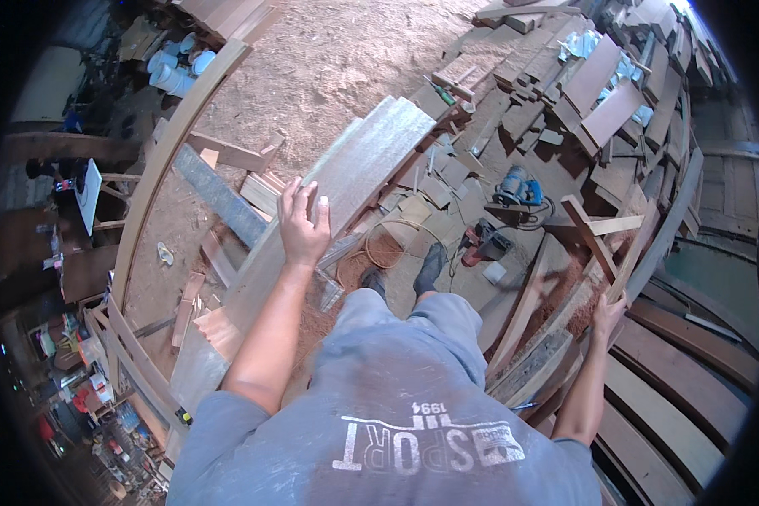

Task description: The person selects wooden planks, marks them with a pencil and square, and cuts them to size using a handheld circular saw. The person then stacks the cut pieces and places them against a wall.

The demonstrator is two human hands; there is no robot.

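Observation:
My left hand (305,223) rests on a long, pale, weathered plank (375,148) that runs diagonally up to the centre, its fingers apart and slightly bent, with something white on one fingertip. A thin pinkish offcut (219,333) lies on the plank's lower part. At the right, my right hand (609,312) is closed on the lower end of a narrow wooden strip (634,251), which crosses near a shorter angled piece (590,236). My feet (429,266) stand among sawdust and offcuts between the two hands, beside a coiled hose or cord (395,224).
A blue power tool (517,191) and a dark red one (481,246) lie right of my feet. Stacked boards (603,118) fill the right side. A long curved timber (169,152), white buckets (173,76) and a cluttered shelf area (101,396) are left. Sandy ground (312,67) stretches ahead.

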